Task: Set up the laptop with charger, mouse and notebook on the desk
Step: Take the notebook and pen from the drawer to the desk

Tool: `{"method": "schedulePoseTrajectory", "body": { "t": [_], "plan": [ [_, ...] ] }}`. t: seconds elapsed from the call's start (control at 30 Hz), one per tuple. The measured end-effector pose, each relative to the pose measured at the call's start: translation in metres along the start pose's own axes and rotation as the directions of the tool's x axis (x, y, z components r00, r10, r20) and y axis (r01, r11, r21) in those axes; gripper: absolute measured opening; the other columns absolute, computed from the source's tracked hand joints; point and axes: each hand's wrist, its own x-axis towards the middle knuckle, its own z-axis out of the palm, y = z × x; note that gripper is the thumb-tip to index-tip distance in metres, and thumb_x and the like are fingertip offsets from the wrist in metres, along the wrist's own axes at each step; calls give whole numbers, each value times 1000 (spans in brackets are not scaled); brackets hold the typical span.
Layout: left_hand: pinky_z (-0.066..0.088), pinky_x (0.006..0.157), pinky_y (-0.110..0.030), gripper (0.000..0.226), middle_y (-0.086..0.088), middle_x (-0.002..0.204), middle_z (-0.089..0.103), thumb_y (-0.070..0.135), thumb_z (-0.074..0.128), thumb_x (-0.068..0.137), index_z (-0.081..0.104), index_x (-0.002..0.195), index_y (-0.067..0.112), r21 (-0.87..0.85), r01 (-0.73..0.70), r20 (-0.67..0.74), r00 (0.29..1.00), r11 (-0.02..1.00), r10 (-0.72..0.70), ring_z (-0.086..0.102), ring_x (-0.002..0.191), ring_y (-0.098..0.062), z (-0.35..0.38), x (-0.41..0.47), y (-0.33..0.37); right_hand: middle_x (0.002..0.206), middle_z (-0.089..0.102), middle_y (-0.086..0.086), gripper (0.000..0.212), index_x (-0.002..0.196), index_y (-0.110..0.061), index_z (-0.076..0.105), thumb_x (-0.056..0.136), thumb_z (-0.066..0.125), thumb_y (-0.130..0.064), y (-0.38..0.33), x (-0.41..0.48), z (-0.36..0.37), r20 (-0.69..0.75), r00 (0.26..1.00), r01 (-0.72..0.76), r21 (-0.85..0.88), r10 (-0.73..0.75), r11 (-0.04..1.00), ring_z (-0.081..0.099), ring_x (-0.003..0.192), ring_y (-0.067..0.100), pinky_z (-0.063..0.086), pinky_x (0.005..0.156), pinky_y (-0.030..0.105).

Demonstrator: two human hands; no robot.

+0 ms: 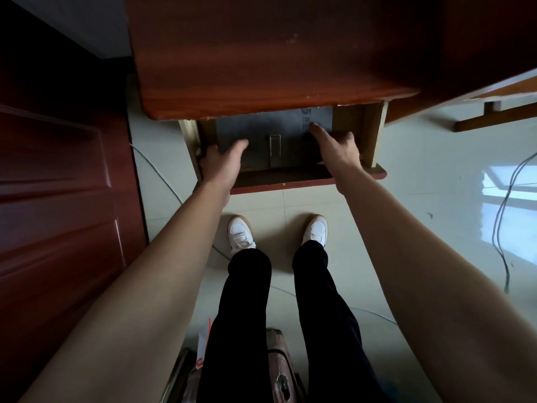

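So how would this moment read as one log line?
step: reaching into open drawer | left hand: at laptop's left edge | right hand: on laptop | desk: bare

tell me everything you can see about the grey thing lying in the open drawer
The grey thing is a flat, dark grey slab, likely the laptop, lying level in the open drawer under the desk top. Its far part is hidden by the desk. A small metal clip-like piece sits on its near edge. The left hand and right hand rest on its near corners.
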Motion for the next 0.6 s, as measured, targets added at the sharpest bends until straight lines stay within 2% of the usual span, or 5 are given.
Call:
{"method": "schedulePoseTrajectory", "body": {
  "t": [0.17,0.23,0.33,0.47,0.6],
  "plan": [
    [41,108,-50,67,-3,139,53,65,45,90,44,140,21,-158,-5,-229,973,988,-32,51,125,-27,-4,-17,6,129,56,10,61,145,-17,36,100,41,-58,6,-20,0,-28,994,98,-100,-101,990,58,115,30,51,93,44],
    [41,107,-51,71,-4,135,58,71,34,90,51,137,20,-87,8,-291,956,996,-33,54,121,-30,-3,-27,5,122,60,9,53,137,-15,49,101,39,-53,12,-32,0,-92,988,117,-97,-126,988,58,107,29,49,90,42],
    [44,91,-33,69,-12,130,60,68,34,94,64,121,12,91,62,-279,960,994,-34,56,117,-34,0,-43,-8,104,59,7,47,119,-14,60,99,41,-52,37,-52,-10,-156,982,86,-116,-104,990,53,94,29,37,83,33],
    [42,80,-38,61,-16,105,67,64,33,95,61,88,10,242,-4,-224,973,970,60,61,103,-39,4,-67,-28,92,59,2,47,103,-16,59,97,40,-58,77,-73,-24,-210,971,82,-168,-116,982,59,100,35,39,80,36],
    [46,75,-43,61,-21,93,70,65,32,88,56,86,9,364,-190,-243,926,912,290,62,94,-44,3,-91,-41,80,56,2,54,92,-18,46,89,29,-69,94,-84,-34,-264,930,181,-281,-257,942,60,88,40,32,69,36]
  ]
}}
